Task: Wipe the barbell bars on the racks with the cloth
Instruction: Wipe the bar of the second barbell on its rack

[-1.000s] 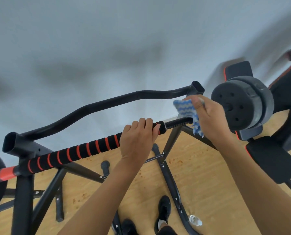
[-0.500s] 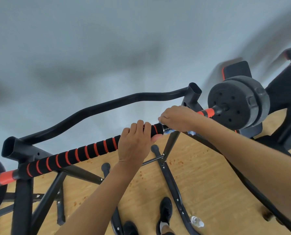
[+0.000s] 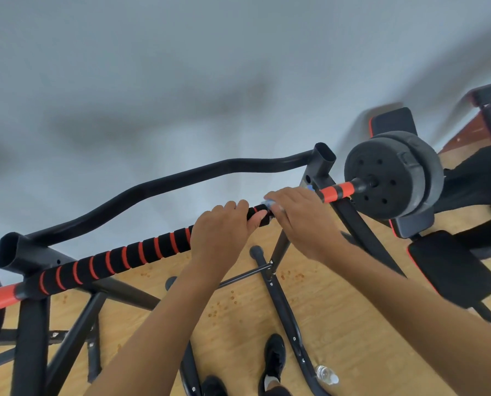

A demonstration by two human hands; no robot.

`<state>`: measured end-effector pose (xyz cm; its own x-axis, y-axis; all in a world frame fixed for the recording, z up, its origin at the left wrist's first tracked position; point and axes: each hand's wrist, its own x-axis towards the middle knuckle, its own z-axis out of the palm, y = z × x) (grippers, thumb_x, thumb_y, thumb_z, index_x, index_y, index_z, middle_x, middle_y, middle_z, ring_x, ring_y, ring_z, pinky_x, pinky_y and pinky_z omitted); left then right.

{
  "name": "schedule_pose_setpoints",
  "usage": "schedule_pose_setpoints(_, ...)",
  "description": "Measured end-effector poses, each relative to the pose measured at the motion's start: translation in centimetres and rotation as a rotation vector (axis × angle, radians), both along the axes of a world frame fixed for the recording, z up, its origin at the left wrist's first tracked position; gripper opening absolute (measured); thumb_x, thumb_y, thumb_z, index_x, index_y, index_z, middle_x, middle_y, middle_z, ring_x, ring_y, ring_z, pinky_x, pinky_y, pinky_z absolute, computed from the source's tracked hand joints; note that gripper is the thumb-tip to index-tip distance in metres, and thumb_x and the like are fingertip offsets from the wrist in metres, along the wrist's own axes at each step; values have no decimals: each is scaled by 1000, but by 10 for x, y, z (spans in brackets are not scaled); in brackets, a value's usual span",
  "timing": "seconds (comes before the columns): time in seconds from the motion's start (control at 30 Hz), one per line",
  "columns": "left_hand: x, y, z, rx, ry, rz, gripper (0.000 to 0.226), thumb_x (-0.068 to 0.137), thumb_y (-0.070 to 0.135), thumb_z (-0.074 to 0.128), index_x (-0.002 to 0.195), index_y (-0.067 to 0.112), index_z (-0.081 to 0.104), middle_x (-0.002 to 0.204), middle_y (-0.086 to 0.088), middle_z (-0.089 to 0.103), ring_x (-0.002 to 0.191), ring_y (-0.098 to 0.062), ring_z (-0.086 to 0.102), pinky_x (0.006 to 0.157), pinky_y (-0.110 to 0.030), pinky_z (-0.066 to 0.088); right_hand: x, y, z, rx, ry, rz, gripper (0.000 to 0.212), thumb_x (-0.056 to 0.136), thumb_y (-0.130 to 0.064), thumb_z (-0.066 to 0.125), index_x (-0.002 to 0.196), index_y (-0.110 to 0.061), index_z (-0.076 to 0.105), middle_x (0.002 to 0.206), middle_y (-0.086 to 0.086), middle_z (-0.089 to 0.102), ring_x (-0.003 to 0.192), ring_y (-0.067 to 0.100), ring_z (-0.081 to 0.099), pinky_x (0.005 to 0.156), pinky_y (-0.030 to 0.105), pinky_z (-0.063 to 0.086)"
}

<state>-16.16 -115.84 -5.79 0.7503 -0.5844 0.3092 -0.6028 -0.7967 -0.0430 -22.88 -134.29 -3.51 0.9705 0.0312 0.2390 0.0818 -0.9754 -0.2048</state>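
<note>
Barbell bar (image 3: 141, 254) lies across the black rack (image 3: 30, 324), from lower left to the weight plate (image 3: 393, 178) at right. Left hand (image 3: 220, 235) fingers grip it. Right hand (image 3: 304, 218) fingers wrap the cloth (image 3: 268, 203) around it.

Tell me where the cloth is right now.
In the head view the cloth is right of centre, mostly hidden under the right hand, which wraps it round the barbell bar between the left hand and the weight plate.
</note>
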Motion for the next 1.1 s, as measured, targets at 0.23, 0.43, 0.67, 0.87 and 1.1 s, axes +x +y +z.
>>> schedule_pose_setpoints(0.23,45,-8,27,-33,600,3,67,105,66,16,80,23,59,71,5,64,64,-13,62,74,-36,56,-18,4,-35,56,-107,-23,47,112,-25,35,157,-15,33,159,1,38,153,19,24,127,43,17)
schedule_pose_setpoints(0.43,-4,-10,-1,-115,-8,61,41,112,45,32,102,14,58,82,1,56,68,-16,53,65,-31,47,24,-1,-19,-74,-194,-46,24,108,-24,40,116,-21,62,105,-5,63,95,18,54,90,36,41)
schedule_pose_setpoints(0.67,21,-12,12,126,81,32,47,110,54,20,99,22,54,68,7,52,54,-12,51,54,-27,46,30,5,-32,3,-231,-60,25,106,-20,43,123,-19,61,116,-3,62,109,20,54,100,36,39)
schedule_pose_setpoints(0.87,62,-16,43,-70,1083,58,49,110,54,33,112,14,61,83,-4,71,64,-20,65,66,-31,57,3,8,-54,112,-257,-45,63,98,0,60,155,-13,38,159,-1,40,153,20,24,124,51,23)
schedule_pose_setpoints(1.1,68,-19,51,-111,1149,137,61,111,49,26,97,6,67,67,-4,72,55,-20,64,69,-34,58,36,-8,-31,4,-180,-56,41,93,-6,62,127,-29,60,119,-12,62,114,14,53,100,33,38)
